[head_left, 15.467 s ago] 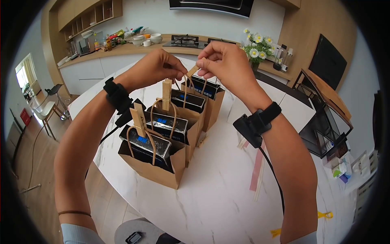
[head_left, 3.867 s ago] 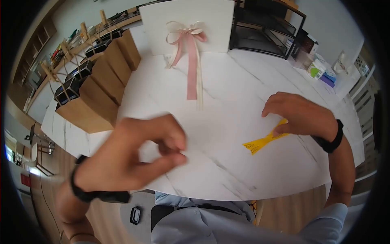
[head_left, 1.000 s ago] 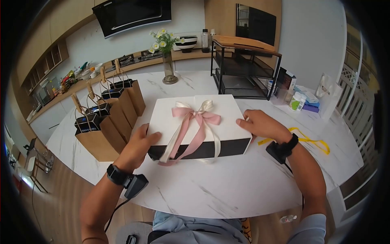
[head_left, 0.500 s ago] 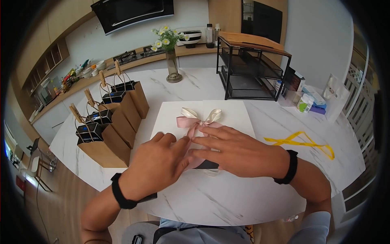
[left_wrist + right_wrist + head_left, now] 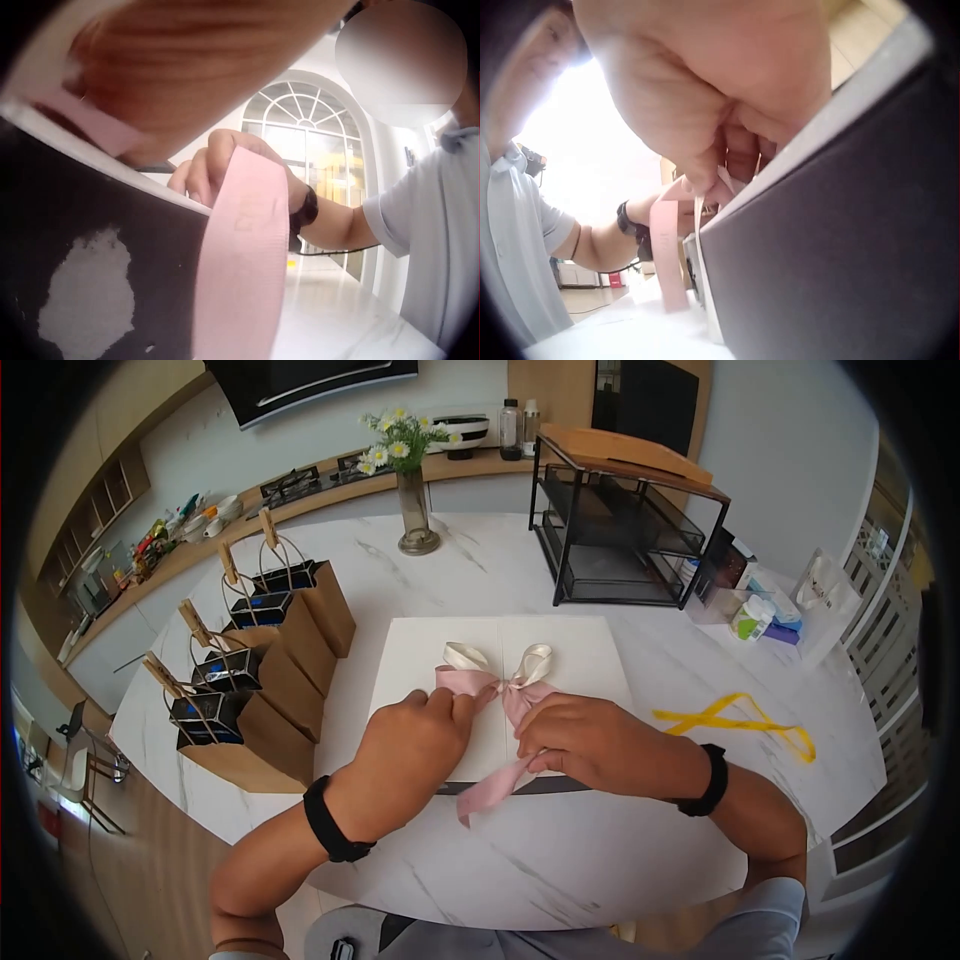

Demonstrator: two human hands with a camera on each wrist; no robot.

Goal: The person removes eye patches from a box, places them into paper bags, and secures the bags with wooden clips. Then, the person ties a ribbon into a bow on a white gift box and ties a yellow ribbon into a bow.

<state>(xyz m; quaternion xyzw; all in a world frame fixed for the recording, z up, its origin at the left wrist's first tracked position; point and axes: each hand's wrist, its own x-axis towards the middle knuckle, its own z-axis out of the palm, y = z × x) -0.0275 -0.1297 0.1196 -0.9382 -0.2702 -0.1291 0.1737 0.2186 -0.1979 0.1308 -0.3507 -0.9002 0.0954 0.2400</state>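
Observation:
A white box [image 5: 410, 650] with dark sides lies in front of me, a bow of pink ribbon [image 5: 487, 794] and cream ribbon [image 5: 465, 657] on its top. My left hand [image 5: 415, 755] has curled fingers at the left pink loop, pinching it beside the knot; its fingertips are partly hidden. With my right hand [image 5: 600, 750] I pinch the pink ribbon right of the knot. One pink tail hangs from that hand over the box's near edge. In the left wrist view the pink tail [image 5: 244, 255] drops past the dark side [image 5: 161, 247]; the right wrist view also shows it.
Several brown paper bags [image 5: 270, 745] with clothespins [image 5: 165, 673] on their handles stand at left. Behind the box are a flower vase [image 5: 414, 510] and a black metal rack [image 5: 562, 550]. A yellow strip [image 5: 700, 717] and small bottles [image 5: 750, 618] lie or stand at right.
Earlier the hands were at the bags' clothespins; later the white panel with the bow stood upright. Then both hands held the box's sides, moved onto the bow, and now pinch the pink ribbon.

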